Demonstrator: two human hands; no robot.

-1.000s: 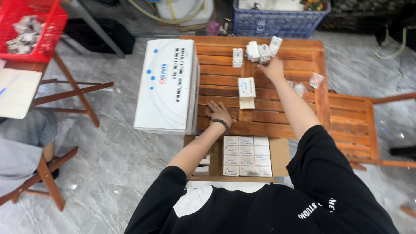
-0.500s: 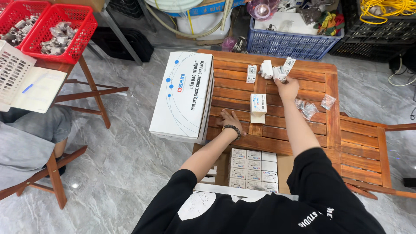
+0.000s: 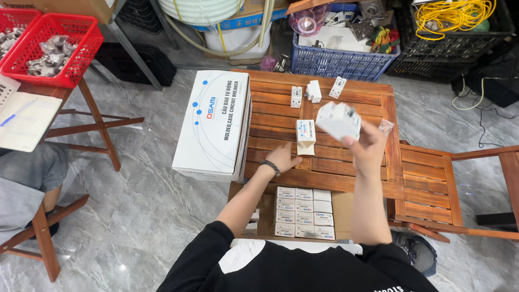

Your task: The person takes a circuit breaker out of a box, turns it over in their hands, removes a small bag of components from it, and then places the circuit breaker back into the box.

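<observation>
My right hand [image 3: 366, 146] is raised over the slatted wooden table [image 3: 324, 103] and grips a white breaker-like device [image 3: 338, 120]. My left hand [image 3: 283, 158] rests flat on the table next to a small open white carton [image 3: 305, 135] that stands upright. Three more white devices [image 3: 313, 91] lie at the table's far side. Below the table's near edge sits an open cardboard box [image 3: 304, 212] filled with rows of small white cartons.
A large white carton [image 3: 214, 123] lies on the table's left end. A wooden chair [image 3: 448, 184] stands to the right. Red baskets [image 3: 54, 50] of parts rest on a stand at left, where another person's leg [image 3: 27, 173] shows. Crates [image 3: 346, 54] line the back.
My right hand has drawn back from the far side of the table toward me, lifting one white device with it. My left hand stays by the small carton. The camera has tilted up.
</observation>
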